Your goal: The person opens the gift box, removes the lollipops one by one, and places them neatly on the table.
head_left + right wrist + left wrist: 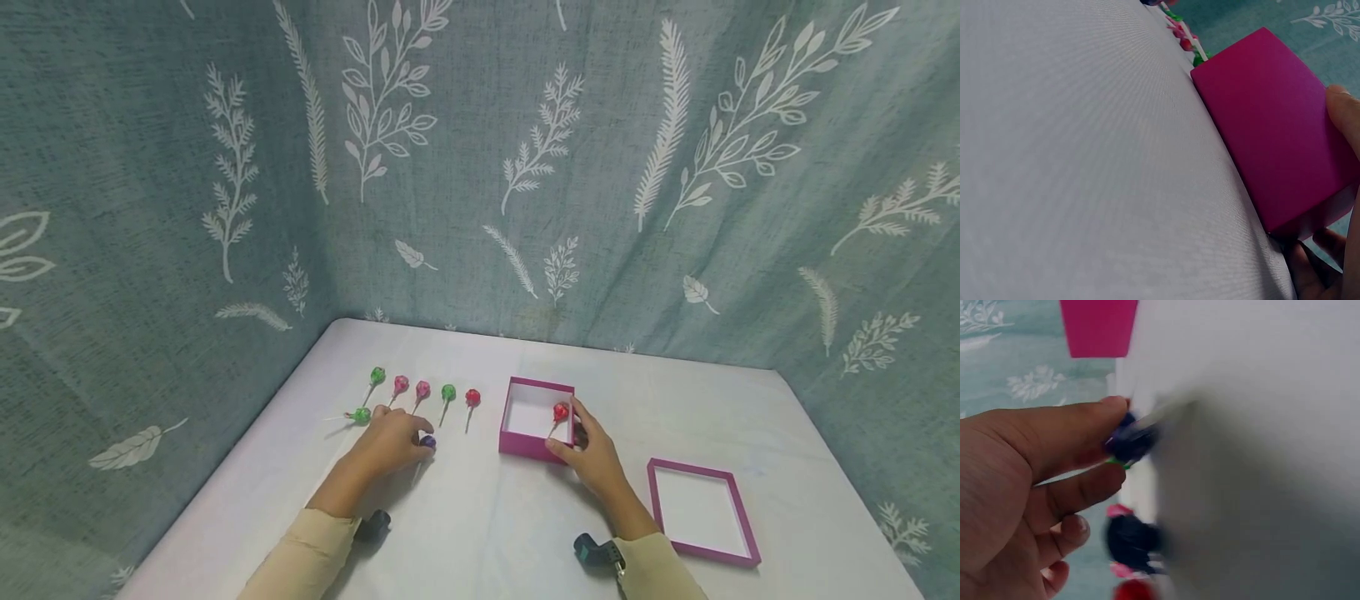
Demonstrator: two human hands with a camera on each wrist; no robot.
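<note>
My left hand (393, 442) pinches a dark blue lollipop (427, 442) between thumb and forefinger, low over the table. The left wrist view shows its wrapped head (1132, 440) at the fingertips, with the pale stick pointing away. Thumb and fingers of my right hand (596, 458) grip the near right corner of a magenta box (528, 446). That box stands upright with its white inside facing up, and a red lollipop (561, 411) leans within its right part. In the right wrist view the thumb lies on the box's magenta wall (1272, 137).
Left of the box is a row of lollipops: a green one (377, 375), two pink ones (401, 383), another green one (448, 392) and a red one (472, 397). One more green lollipop (362, 415) lies beside my left hand. A magenta-rimmed lid (744, 518) lies at right.
</note>
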